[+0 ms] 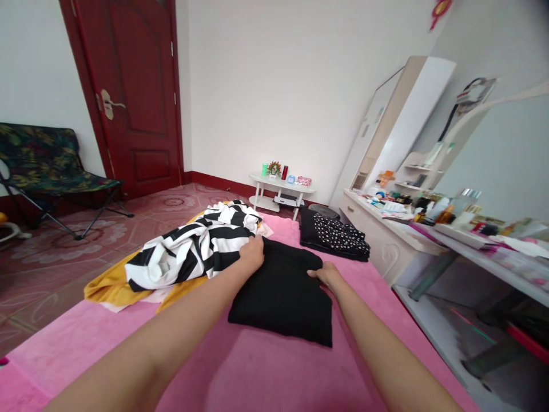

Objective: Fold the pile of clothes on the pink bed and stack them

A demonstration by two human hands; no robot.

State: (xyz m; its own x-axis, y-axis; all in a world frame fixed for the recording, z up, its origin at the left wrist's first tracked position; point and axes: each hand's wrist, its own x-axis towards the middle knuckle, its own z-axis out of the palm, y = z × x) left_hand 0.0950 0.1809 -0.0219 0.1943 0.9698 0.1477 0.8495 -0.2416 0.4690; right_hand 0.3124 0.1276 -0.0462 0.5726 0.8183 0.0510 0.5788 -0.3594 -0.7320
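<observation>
A folded black garment [283, 292] lies flat on the pink bed cover [253, 372] in front of me. My left hand [253, 252] is closed at its far left corner. On the far right edge, my right hand [326, 274] grips the cloth with the thumb on top; its other fingers are partly hidden. Left of the garment is a loose heap: a black-and-white striped garment [189, 252] over mustard-yellow clothing [109, 289]. Beyond my right hand rests a folded stack of dark clothes [337, 234], part of it dotted white.
A white dresser [369, 229] crowded with bottles stands along the right side, beside a glass-topped table [493, 252]. Past the bed's far end is a small white table [278, 184]. A folding chair [55, 166] and a red door [132, 97] are at left.
</observation>
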